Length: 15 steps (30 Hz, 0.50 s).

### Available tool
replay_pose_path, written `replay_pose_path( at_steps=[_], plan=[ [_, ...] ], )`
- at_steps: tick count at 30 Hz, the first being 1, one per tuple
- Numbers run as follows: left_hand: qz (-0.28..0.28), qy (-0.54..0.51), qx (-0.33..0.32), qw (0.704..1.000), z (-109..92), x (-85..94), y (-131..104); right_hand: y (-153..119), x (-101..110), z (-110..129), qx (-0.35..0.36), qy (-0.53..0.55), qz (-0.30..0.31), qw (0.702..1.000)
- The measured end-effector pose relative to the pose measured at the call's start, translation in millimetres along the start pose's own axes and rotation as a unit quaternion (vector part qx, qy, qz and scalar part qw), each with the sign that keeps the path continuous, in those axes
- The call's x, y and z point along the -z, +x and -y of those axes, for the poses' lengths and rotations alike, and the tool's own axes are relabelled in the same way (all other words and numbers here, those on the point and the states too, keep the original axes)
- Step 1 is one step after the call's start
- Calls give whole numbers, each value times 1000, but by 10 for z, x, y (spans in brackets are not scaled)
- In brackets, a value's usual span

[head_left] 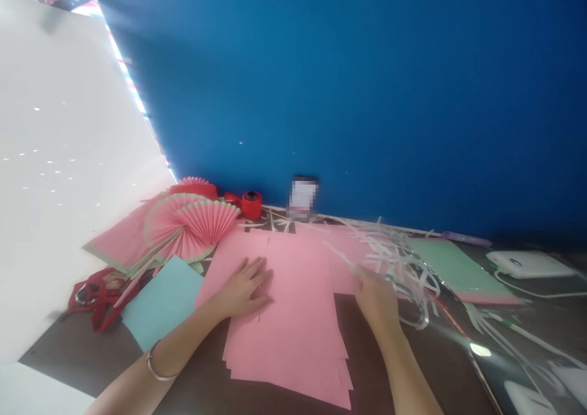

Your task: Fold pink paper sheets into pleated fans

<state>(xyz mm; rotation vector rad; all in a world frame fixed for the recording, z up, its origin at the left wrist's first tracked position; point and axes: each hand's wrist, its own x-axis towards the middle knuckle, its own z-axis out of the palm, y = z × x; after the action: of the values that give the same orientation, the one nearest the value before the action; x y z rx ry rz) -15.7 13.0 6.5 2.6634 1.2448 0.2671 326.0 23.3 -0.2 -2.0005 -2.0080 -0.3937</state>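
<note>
My left hand (245,286) lies flat with fingers spread on a loose stack of pink paper sheets (288,329), and a bangle is on that wrist. To the right of the stack, my right hand (376,296) is closed, somewhat blurred, with a thin white strip (338,253) at its fingertips. Beyond that hand lies a tangle of narrow white strips (403,262), partly over more pink paper (312,235). Several pink pleated paper fans (183,219) with green edges are piled at the back left.
A light blue sheet (162,305) and a red strappy item (101,299) lie at the left. A red tape roll (252,206) and a phone-like item (302,198) stand by the blue wall. Right are green sheets (458,265) and a white device (527,264) with a cable.
</note>
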Motion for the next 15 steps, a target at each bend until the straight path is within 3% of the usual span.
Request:
replay_pose_path(
  at_steps=[4,8,10,12,15],
  plan=[
    [3,4,-6,1000,4,-6,4,-8,-4,-125,-47,-32,41,998],
    [1,13,-5,1000,6,-13,8,6,-4,-128,-137,112,-22,984],
    [-1,15,-5,1000,7,-16,6,20,34,-108,-195,246,-79,946],
    [-1,14,-7,1000,8,-19,4,36,90,-88,-257,380,-124,880],
    [-5,11,-10,1000,11,-23,2,53,163,-76,-331,484,-142,798]
  ],
)
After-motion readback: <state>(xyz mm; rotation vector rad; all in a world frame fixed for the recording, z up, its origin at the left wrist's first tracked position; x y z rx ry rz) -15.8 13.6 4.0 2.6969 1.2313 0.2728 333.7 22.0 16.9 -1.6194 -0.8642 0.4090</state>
